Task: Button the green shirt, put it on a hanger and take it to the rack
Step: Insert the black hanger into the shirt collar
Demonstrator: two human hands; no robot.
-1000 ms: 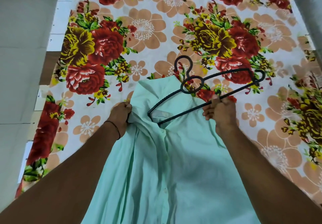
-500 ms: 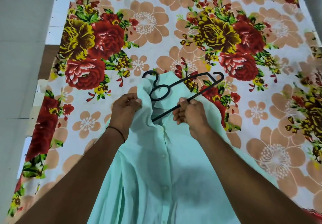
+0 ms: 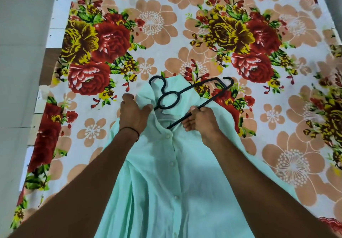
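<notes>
At the sheet's (image 3: 166, 34) near edge: green shirt (image 3: 185, 182), buttoned.
Left hand (image 3: 134, 114): grips its collar.
Right hand (image 3: 202, 120): pinches the hanger (image 3: 214, 98).

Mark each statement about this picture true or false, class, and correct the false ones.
1. The right hand grips the black plastic hanger by its lower bar. True.
2. The light green shirt lies wide open, unbuttoned. False: the buttons that show down its front look fastened.
3. The left hand holds the shirt's fabric beside the collar. True.
4. The hanger hangs on a rack. False: it lies across the shirt's collar, over the floral bedsheet; no rack is in view.
5. A thin dark wristband sits on the right wrist. False: it is on the left wrist.
</notes>
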